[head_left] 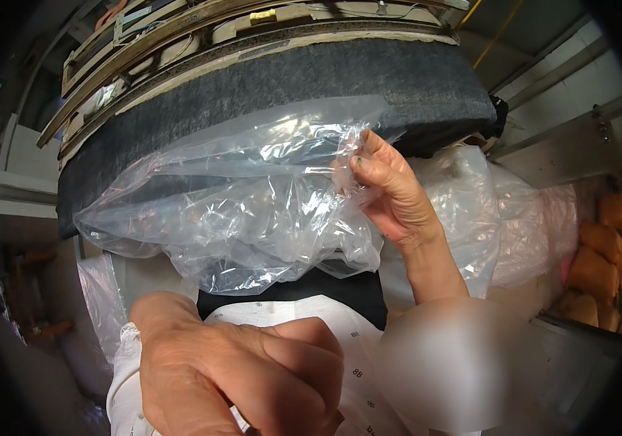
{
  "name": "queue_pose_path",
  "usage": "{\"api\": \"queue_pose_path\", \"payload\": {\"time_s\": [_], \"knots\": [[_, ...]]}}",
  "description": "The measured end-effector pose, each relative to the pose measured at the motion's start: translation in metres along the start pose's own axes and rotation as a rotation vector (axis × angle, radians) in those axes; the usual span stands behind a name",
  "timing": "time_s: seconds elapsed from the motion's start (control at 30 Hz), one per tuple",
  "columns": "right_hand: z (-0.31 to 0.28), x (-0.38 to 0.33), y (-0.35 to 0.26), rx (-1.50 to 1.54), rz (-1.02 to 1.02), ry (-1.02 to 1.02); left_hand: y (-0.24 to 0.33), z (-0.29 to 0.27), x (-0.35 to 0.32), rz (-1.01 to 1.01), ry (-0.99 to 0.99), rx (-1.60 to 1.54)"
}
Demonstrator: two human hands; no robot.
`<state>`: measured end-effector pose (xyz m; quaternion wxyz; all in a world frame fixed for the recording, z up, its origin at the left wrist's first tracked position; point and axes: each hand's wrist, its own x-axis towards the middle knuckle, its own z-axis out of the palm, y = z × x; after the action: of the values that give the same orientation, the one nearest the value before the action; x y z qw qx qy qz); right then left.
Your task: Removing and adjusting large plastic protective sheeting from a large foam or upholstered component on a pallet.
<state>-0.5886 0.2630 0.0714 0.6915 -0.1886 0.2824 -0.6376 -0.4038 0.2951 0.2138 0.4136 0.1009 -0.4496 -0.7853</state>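
Note:
A large clear plastic bag (253, 211) spreads out in front of me, crumpled and shiny. My right hand (394, 185) pinches its bunched right edge between thumb and fingers, lifting that side. Close to my chest, my left hand (242, 363) is curled with its back turned up. The inner side of those fingers is hidden, so anything inside them does not show. The left hand is apart from the bag, which partly covers a dark cloth-covered surface (412, 76).
Beyond the dark surface runs a wooden frame (180, 43) with rails and wires. More clear plastic (463, 211) lies heaped at the right, and another sheet (100, 291) hangs at the left. Orange-brown blocks (594, 269) are stacked at far right.

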Motion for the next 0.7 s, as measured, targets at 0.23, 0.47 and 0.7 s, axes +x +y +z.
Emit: {"api": "queue_pose_path", "payload": {"time_s": [0.23, 0.47, 0.7], "knots": [[-0.01, -0.009, -0.001, -0.377, -0.156, -0.104, -0.005, -0.054, 0.042, 0.127, -0.384, 0.251], [0.011, -0.013, 0.016, -0.675, -0.421, 0.022, -0.046, -0.083, 0.064, 0.49, -0.118, 1.418], [0.014, -0.015, 0.02, -1.08, -0.618, 0.053, -0.064, -0.101, 0.069, 0.452, -0.132, 1.47]]}}
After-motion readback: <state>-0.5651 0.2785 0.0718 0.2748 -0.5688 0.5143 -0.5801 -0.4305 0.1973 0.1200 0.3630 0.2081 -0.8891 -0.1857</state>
